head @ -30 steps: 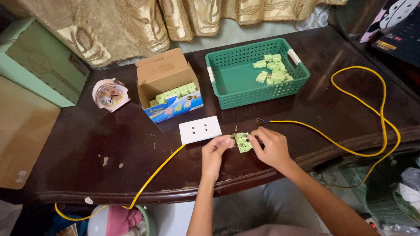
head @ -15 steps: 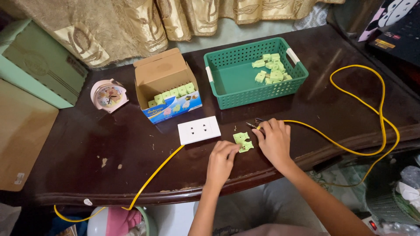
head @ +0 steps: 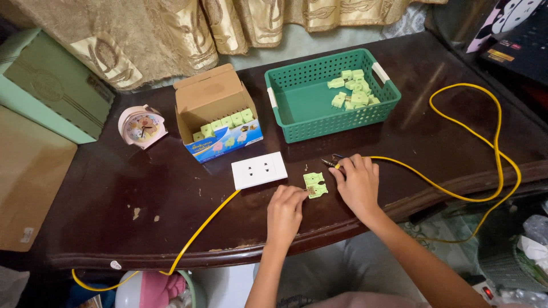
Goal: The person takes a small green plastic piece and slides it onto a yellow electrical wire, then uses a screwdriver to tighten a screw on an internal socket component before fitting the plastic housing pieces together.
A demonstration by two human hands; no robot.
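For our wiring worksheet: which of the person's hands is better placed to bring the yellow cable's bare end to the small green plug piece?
Right. The right hand already rests on the yellow cable's end, beside the small green plug piece; the left hand touches that piece, probably steadying it.

place: home room | cues: gold curtains (head: pixel 171 28); dark wooden table (head: pixel 114 199); pink alarm clock (head: pixel 141 125)

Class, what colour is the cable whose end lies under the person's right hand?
Yellow: the cable, shown in the head view, loops away from the right hand.
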